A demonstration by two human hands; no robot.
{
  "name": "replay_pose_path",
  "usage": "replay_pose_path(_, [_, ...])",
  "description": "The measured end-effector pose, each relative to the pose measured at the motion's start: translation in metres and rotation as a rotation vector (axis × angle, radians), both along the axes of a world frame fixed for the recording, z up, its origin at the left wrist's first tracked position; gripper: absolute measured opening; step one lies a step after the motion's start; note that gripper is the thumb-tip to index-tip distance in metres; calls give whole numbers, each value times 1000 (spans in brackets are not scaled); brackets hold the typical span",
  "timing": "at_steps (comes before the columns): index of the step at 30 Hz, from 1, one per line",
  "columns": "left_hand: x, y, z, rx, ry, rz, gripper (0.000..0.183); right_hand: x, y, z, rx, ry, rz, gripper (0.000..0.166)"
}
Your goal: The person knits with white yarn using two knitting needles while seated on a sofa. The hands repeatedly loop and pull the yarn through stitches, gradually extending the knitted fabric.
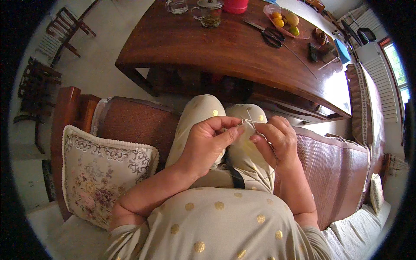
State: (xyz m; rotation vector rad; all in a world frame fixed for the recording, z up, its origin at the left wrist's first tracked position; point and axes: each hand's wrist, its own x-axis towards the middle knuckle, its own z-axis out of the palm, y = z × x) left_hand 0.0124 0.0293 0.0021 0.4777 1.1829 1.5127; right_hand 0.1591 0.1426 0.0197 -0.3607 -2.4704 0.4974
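Over my lap, my left hand pinches the edge of a small pale knitted piece between thumb and forefinger. My right hand grips a thin metal knitting needle whose tip points up and away from me. A row of white stitches sits along the top of the knitting, between the two hands. From the needles a thin dark cable loops down across my lap. The lower part of the knitted piece blends with my pale, gold-dotted trousers, so its outline is hard to tell.
Ahead stands a wooden table with black-handled scissors, a long thin needle, a fruit bowl, a lidded glass mug and a red container. A floral cushion leans on the sofa at my left.
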Motion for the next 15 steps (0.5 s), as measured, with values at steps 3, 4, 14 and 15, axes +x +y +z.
replay_pose_path(3, [2,-1,-1,5,-24,-1,18,1,-3,0,-31,-44,-41,23])
replay_pose_path(4, [2,-1,-1,-2,-36,-2,19,1,-4,0,-38,-36,-41,23])
replay_pose_path(14, [-2,0,0,-81,-198,-36,19,6,-6,-5,-82,48,6,28])
replay_pose_path(15, [-2,0,0,-77,-196,-30,19,6,-5,-5,-86,64,21,29])
